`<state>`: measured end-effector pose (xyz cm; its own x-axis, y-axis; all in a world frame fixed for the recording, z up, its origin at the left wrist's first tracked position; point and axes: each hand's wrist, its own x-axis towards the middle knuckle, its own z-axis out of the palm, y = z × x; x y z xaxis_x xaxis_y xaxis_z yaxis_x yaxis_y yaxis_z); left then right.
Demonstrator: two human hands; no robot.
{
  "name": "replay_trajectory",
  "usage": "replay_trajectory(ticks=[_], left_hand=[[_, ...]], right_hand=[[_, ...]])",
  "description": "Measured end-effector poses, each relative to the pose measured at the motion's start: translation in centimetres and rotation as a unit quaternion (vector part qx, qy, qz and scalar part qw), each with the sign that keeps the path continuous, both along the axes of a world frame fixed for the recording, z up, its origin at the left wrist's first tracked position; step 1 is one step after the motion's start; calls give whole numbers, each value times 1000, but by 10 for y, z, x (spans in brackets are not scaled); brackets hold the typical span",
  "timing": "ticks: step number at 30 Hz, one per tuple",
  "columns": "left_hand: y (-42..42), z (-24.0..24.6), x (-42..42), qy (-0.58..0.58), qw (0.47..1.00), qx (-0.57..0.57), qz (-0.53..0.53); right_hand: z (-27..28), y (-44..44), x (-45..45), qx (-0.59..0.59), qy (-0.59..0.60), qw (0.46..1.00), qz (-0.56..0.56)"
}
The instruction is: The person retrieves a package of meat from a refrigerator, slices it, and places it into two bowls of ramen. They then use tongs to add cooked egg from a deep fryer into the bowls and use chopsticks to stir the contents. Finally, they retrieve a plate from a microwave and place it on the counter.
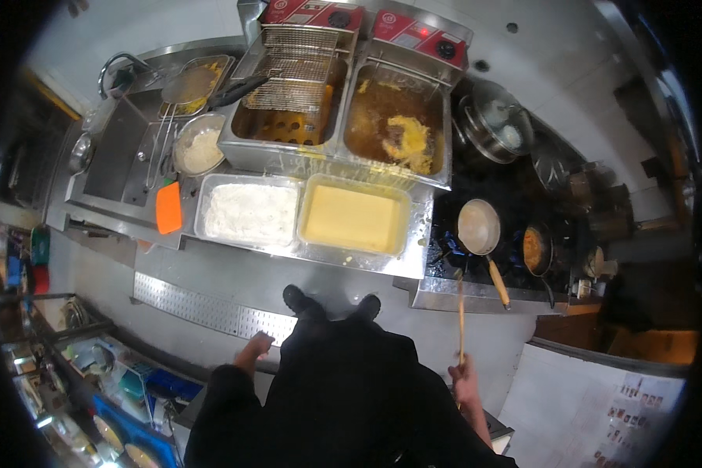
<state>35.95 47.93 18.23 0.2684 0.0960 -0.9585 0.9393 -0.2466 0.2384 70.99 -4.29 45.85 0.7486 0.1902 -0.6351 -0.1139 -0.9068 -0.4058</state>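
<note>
My right hand [463, 374] grips long wooden cooking chopsticks [461, 316], whose tips point toward the stove's front edge. My left hand [260, 346] hangs at my side, away from the counter; whether it holds anything is unclear. Yellow battered food [409, 140] floats in the oil of the right deep fryer [449, 158]. In front of the fryers stand a tub of white flour [250, 212] and a tub of yellow batter [354, 216]. On the stove, a saucepan [478, 227] with pale liquid sits left of a small frying pan [537, 251] with orange-brown food.
Wire racks rest over the left fryer [286, 126]. Further left are a bowl of pale crumbs or flour [199, 146], an orange spatula or scraper [168, 207], a tray of yellow bits [196, 102] and a sink [114, 158]. Blue flames show at the stove; a large pot [497, 126] stands behind.
</note>
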Motion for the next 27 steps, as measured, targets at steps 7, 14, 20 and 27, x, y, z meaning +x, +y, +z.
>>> replay_trajectory(ticks=[7, 14, 20, 27], left_hand=[[26, -22, 21, 32, 980, -81, 177], [113, -39, 84, -64, 962, -102, 246], [152, -28, 86, -84, 958, -52, 270], [153, -34, 23, -37, 962, -72, 260]], right_hand=[[231, 143, 78, 473, 13, 834, -284], [366, 189, 107, 620, -138, 772, 9], [344, 261, 120, 188, -294, 927, -138], [299, 270, 134, 210, -212, 954, -23]])
